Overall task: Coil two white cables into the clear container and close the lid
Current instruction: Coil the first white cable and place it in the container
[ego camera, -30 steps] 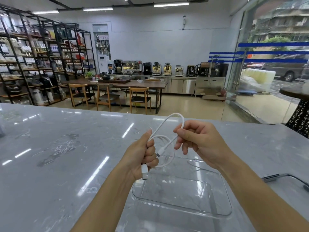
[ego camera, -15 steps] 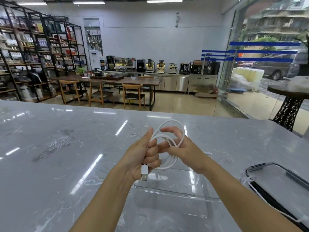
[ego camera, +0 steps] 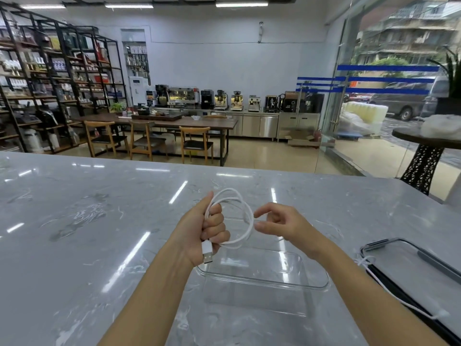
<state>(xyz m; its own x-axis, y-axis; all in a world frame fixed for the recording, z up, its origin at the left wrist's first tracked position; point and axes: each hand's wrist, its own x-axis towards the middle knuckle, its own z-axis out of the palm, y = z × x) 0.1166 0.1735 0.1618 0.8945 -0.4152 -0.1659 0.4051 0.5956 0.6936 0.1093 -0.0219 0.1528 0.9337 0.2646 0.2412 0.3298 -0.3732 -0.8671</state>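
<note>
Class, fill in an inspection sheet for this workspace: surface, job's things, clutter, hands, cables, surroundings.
Surface: grey marble counter, glossy, reflecting ceiling lights.
Job's things: container open and empty in front of the person; lid lying flat to its right.
Clutter: nothing seen.
Hands: left hand grips the coil, plug hanging below the fist; right hand beside the loop, thumb and finger apart.
Cables: coil held above the container, not yet in it; second cable lies loose at the lid's edge.
Surroundings: shelves on the left, table with chairs, coffee machines at the back, glass wall on the right.
</note>
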